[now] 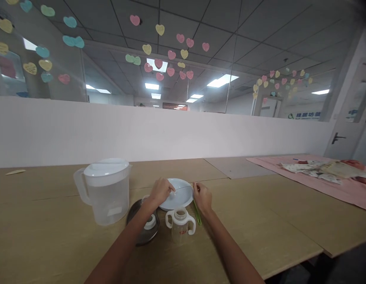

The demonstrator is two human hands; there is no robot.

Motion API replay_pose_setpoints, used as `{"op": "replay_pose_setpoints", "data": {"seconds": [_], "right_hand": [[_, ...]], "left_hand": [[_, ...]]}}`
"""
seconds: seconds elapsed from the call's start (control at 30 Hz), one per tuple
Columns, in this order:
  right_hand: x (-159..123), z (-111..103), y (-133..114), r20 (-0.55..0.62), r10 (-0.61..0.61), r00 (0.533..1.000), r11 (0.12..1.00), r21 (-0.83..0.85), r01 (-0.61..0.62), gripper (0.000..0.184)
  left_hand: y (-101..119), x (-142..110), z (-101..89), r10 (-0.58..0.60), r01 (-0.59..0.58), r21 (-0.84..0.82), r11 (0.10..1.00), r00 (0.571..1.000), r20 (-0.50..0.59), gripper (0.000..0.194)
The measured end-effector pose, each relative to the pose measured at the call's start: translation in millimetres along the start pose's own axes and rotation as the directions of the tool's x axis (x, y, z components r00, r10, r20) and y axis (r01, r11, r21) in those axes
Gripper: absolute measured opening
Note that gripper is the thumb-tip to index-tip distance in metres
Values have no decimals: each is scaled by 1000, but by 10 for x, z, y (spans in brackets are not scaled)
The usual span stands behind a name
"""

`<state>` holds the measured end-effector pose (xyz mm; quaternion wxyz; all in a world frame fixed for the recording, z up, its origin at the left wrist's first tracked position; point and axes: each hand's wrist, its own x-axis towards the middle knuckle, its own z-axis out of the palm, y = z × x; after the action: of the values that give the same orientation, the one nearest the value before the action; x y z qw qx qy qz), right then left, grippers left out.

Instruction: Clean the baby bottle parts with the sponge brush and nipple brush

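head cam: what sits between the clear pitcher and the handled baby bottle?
In the head view, a dark round tray carrying a white bottle cap lies between the pitcher and the bottle; the left forearm crosses over it.

An office-style room with a glazed partition, set up with baby-care things.

A suspended grey tile ceiling with recessed rectangular light panels runs far back behind a glass partition that sits on a low white wall. Pastel paper hearts in pink, yellow and blue are stuck across the glass. At the far right stands a pale door with a dark lever handle, and a signboard with lettering shows beyond the glass. Light wooden worktops are pushed together; on the right one lies a pink cloth with something on it that looks like a baby doll, blurred.
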<state>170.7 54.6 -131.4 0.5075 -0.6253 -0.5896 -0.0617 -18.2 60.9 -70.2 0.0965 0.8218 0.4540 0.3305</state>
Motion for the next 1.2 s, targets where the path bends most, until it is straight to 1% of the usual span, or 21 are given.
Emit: {"op": "replay_pose_setpoints", "data": {"seconds": [0.1, 0.17, 0.27, 0.33, 0.43, 0.53, 0.6, 0.63, 0.67, 0.7, 0.73, 0.8, 0.9, 1.07, 1.2], "right_hand": [[-1, 25, 24, 16, 40, 999, 997, -74, -39, 43], [3, 27, 39, 35, 85, 996, 989, -126, -80, 41], [8, 27, 54, 80, 136, 987, 974, -192, -119, 38], [9, 31, 60, 114, 162, 980, 966, -220, -134, 38], [6, 38, 62, 153, 193, 969, 959, -240, -153, 39], [1, 33, 58, 169, 195, 966, 961, -230, -154, 40], [-1, 24, 56, 174, 194, 965, 964, -215, -155, 42], [-1, 19, 56, 179, 198, 964, 965, -209, -159, 42], [-2, 15, 56, 184, 204, 961, 965, -204, -166, 42], [-2, 12, 56, 188, 210, 959, 964, -200, -172, 42], [-3, 11, 57, 189, 215, 958, 964, -196, -177, 42], [-3, 10, 56, 189, 223, 956, 963, -194, -187, 40], [6, 8, 47, 199, 232, 952, 961, -200, -193, 37], [48, 6, 33, 215, 231, 949, 962, -199, -189, 36], [66, 30, 44, 215, 235, 948, 961, -200, -193, 36]], "left_hand": [[-94, -12, 136, -24, 25, -16, 1000, 997, 68, 16], [-139, -2, 192, -29, 37, -63, 997, 992, 119, 14], [-178, 30, 208, -22, 55, -172, 984, 981, 192, 12], [-180, 58, 174, -28, 77, -251, 965, 981, 193, 15], [-110, 102, 57, -68, 108, -369, 923, 991, 119, 27], [85, 110, -139, -92, 106, -482, 870, 994, 54, 38], [275, 76, -292, -64, 83, -564, 822, 997, 54, 41], [376, 46, -366, -26, 67, -639, 766, 997, 74, 42], [476, 11, -433, 12, 56, -681, 730, 995, 95, 40], [569, -28, -490, 44, 49, -691, 721, 992, 117, 37], [650, -68, -534, 70, 50, -680, 731, 987, 148, 32], [768, -139, -585, 103, 57, -616, 786, 970, 221, 25], [844, -198, -595, 150, 30, -496, 868, 936, 319, 20], [832, -198, -598, 230, -108, -290, 951, 873, 430, 17], [757, -196, -578, 206, -166, -123, 978, 821, 532, 17]]}}
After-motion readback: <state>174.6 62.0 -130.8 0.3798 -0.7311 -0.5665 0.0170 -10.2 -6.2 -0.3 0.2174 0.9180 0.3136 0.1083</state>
